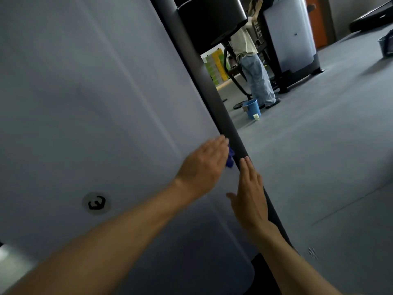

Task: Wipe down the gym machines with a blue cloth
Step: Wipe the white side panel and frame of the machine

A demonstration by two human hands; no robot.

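Hands (223, 177) on seemingly crumpled blue cloth (81, 159)

2 hands (204, 165); 1 blue cloth (294, 159); 1 bucket (253, 108)

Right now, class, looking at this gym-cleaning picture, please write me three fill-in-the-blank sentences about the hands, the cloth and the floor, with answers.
1. The left hand presses a crumpled cloth of ____ colour against the pale grey machine panel.
2. The right hand lies flat with straight fingers beside the dark round ____.
3. On the carpet beyond, a small white cup stands next to a blue ____.

Answers: blue; post; bucket
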